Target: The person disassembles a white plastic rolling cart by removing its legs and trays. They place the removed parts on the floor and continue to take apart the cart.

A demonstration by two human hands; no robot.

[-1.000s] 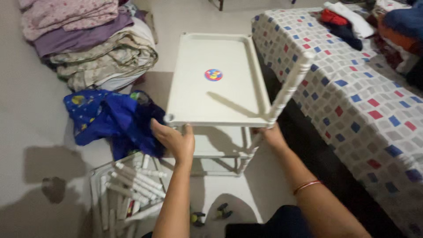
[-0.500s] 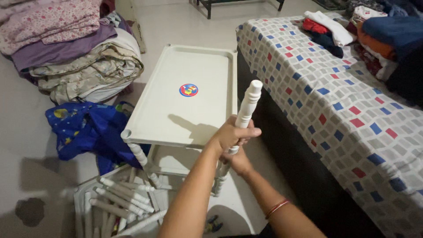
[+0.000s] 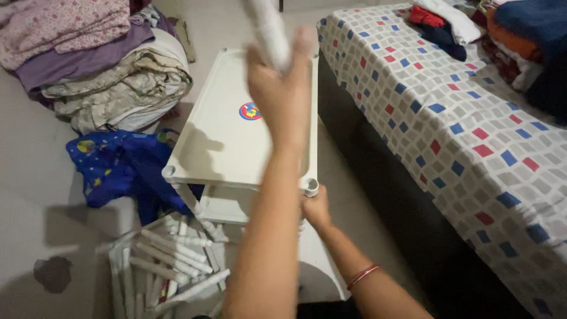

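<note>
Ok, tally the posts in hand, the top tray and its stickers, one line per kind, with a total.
White turned plastic posts in hand: 2, one raised in the left hand, one under the tray corner in the right hand
White rectangular plastic tray: 1
Round multicoloured sticker: 1
Total: 4

We note a folded fabric pile (image 3: 94, 65), crumpled blue printed cloth (image 3: 118, 165), a checkered-sheet bed (image 3: 449, 118) bearing heaped clothes (image 3: 502, 29).

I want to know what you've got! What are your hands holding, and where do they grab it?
The left hand holds a white turned post by its lower end. The right hand grips the white rack under its near right corner.
</note>
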